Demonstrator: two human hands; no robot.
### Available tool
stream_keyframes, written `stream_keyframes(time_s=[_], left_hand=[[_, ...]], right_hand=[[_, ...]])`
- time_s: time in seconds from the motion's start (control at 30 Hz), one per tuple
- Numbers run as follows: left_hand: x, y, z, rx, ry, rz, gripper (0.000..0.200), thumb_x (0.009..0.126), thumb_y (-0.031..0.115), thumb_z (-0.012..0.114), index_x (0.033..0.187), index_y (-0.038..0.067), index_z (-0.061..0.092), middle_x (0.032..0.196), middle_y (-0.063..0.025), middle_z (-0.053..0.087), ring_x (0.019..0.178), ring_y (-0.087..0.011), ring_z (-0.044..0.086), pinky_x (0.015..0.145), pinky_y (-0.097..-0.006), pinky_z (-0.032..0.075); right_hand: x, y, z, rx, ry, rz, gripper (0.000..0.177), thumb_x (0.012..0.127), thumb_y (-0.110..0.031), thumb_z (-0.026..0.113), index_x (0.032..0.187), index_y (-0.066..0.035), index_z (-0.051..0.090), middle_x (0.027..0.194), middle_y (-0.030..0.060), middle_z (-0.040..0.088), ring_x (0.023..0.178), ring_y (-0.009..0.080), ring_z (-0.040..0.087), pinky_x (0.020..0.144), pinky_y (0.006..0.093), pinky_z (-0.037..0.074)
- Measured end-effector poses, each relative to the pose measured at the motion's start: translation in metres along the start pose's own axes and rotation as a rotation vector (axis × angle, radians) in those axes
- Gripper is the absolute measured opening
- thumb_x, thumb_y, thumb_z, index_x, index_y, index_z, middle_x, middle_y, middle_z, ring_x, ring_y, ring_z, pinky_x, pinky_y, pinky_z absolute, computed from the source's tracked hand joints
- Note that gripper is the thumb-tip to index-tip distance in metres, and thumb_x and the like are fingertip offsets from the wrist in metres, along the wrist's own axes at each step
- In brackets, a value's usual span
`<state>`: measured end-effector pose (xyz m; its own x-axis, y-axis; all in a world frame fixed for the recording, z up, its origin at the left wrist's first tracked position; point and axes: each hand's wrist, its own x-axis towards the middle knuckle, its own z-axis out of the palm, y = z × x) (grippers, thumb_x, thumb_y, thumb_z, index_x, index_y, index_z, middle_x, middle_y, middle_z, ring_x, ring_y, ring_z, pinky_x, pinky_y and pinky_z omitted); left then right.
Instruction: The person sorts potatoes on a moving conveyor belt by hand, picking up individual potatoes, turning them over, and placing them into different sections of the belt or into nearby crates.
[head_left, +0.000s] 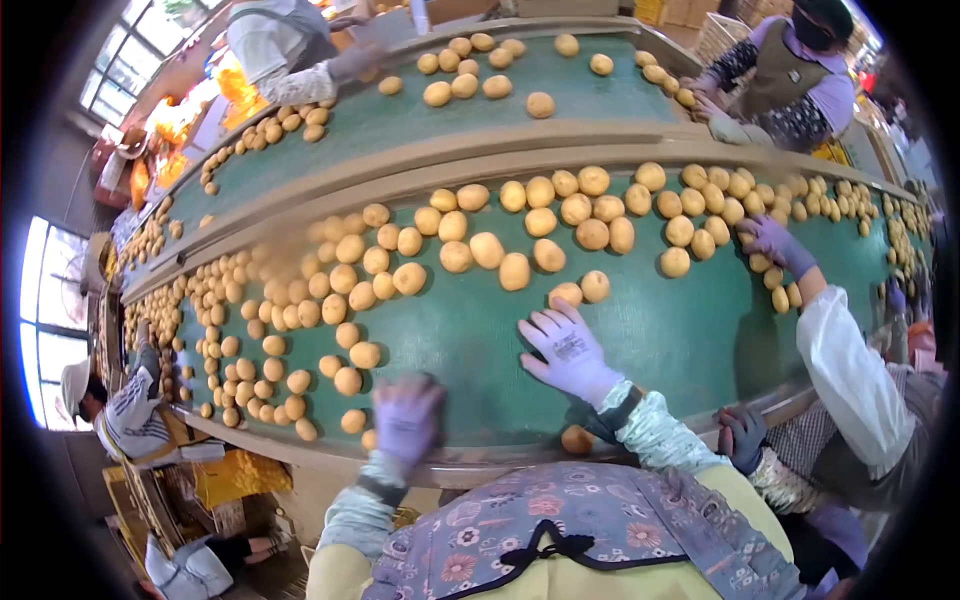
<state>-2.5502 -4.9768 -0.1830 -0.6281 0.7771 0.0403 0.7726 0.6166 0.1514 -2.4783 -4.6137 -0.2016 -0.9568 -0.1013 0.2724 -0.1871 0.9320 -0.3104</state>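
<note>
Many round yellow potatoes (485, 249) lie on a green conveyor belt (480, 360). My left hand (408, 420), in a lilac glove and blurred by motion, is over the belt's near edge, beside a potato (353, 421); its fingers are smeared. My right hand (568, 352), in a lilac glove, is farther out over the belt with its fingers spread and nothing held. Its fingertips are close to a potato (566, 295); whether they touch cannot be made out. Under my right wrist, a darker potato (577, 439) rests at the near edge.
A co-worker's gloved hand (778, 245) reaches among potatoes at the right; another dark-gloved hand (742, 437) is near my right sleeve. A beige divider (420, 170) separates a second belt (590, 95), where two people stand. Another person is at the far left.
</note>
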Motion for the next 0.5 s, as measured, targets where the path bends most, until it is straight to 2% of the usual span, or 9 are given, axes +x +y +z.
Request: stream_keyframes(time_s=[0.07, 0.1, 0.13, 0.2, 0.23, 0.3, 0.33, 0.4, 0.5], left_hand=[[-0.039, -0.046, 0.000, -0.038, 0.192, -0.307, 0.042, 0.090, 0.016, 0.076, 0.132, 0.017, 0.075, 0.125, -0.0130, 0.074, 0.130, -0.0354, 0.064, 0.121, -0.0547, 0.042], [-0.060, -0.077, 0.008, -0.147, 0.211, -0.390, 0.045, 0.093, 0.020, 0.078, 0.138, 0.014, 0.073, 0.140, -0.0151, 0.071, 0.139, -0.0394, 0.059, 0.123, -0.0567, 0.041], [-0.077, -0.108, 0.031, 0.101, 0.287, -0.359, 0.046, 0.095, 0.022, 0.077, 0.140, 0.012, 0.072, 0.145, -0.0179, 0.068, 0.141, -0.0438, 0.057, 0.122, -0.0578, 0.041], [-0.062, -0.097, 0.012, 0.057, 0.311, -0.304, 0.048, 0.100, 0.028, 0.073, 0.141, 0.002, 0.068, 0.149, -0.0230, 0.064, 0.141, -0.0486, 0.055, 0.124, -0.0612, 0.039], [-0.053, -0.084, 0.015, -0.030, 0.324, -0.239, 0.049, 0.102, 0.029, 0.070, 0.142, 0.000, 0.066, 0.153, -0.0243, 0.061, 0.142, -0.0490, 0.054, 0.125, -0.0613, 0.038], [-0.032, -0.031, 0.027, -0.288, 0.323, 0.035, 0.046, 0.105, 0.028, 0.069, 0.141, 0.000, 0.066, 0.149, -0.0273, 0.065, 0.141, -0.0460, 0.057, 0.121, -0.0624, 0.043], [-0.034, 0.009, 0.020, -0.359, 0.165, 0.115, 0.075, 0.095, 0.053, 0.080, 0.160, 0.021, 0.062, 0.159, -0.0198, 0.060, 0.146, -0.0456, 0.055, 0.119, -0.0665, 0.044], [-0.041, 0.037, 0.030, -0.257, 0.102, 0.370, 0.059, 0.099, 0.040, 0.073, 0.154, 0.021, 0.067, 0.159, -0.0221, 0.060, 0.144, -0.0479, 0.056, 0.121, -0.0660, 0.042], [-0.069, 0.011, 0.022, -0.279, -0.032, 0.141, 0.055, 0.099, 0.036, 0.071, 0.151, 0.020, 0.069, 0.160, -0.0239, 0.059, 0.145, -0.0478, 0.055, 0.122, -0.0667, 0.040]], right_hand=[[0.006, -0.025, 0.013, 0.076, -0.011, 0.012, 0.061, 0.088, -0.040, 0.082, 0.139, -0.009, 0.068, 0.125, 0.0141, 0.069, 0.122, 0.0347, 0.065, 0.116, 0.0553, 0.046], [0.014, -0.031, 0.021, 0.086, -0.082, 0.040, 0.059, 0.087, -0.040, 0.083, 0.135, -0.009, 0.069, 0.119, 0.0132, 0.069, 0.117, 0.0352, 0.066, 0.108, 0.0537, 0.051], [0.016, -0.043, 0.040, 0.076, 0.135, 0.015, 0.050, 0.082, -0.039, 0.083, 0.120, -0.010, 0.070, 0.110, 0.0135, 0.066, 0.108, 0.0368, 0.065, 0.092, 0.0537, 0.053], [0.037, -0.064, 0.029, 0.145, 0.130, 0.007, 0.038, 0.073, -0.035, 0.080, 0.099, -0.011, 0.066, 0.101, 0.0142, 0.065, 0.101, 0.0366, 0.065, 0.086, 0.0527, 0.052], [0.044, -0.072, 0.045, 0.146, -0.142, 0.042, 0.045, 0.078, -0.049, 0.081, 0.101, -0.011, 0.073, 0.105, 0.0169, 0.070, 0.107, 0.0390, 0.067, 0.091, 0.0548, 0.053], [0.022, -0.082, 0.076, 0.281, 0.081, -0.080, 0.057, 0.079, -0.049, 0.080, 0.120, -0.009, 0.073, 0.122, 0.0212, 0.068, 0.122, 0.0426, 0.062, 0.109, 0.0537, 0.048], [0.012, -0.079, 0.078, 0.236, 0.090, -0.061, 0.057, 0.079, -0.049, 0.080, 0.120, -0.009, 0.073, 0.122, 0.0212, 0.068, 0.122, 0.0426, 0.062, 0.109, 0.0537, 0.048], [-0.001, -0.067, 0.059, 0.415, -0.100, 0.066, 0.073, 0.081, -0.051, 0.080, 0.138, -0.007, 0.067, 0.134, 0.0233, 0.064, 0.129, 0.0440, 0.058, 0.116, 0.0543, 0.043], [-0.027, -0.032, -0.054, 0.152, 0.116, 0.251, 0.099, 0.083, -0.055, 0.081, 0.162, -0.004, 0.051, 0.153, 0.0256, 0.054, 0.143, 0.0451, 0.050, 0.122, 0.0552, 0.038]])
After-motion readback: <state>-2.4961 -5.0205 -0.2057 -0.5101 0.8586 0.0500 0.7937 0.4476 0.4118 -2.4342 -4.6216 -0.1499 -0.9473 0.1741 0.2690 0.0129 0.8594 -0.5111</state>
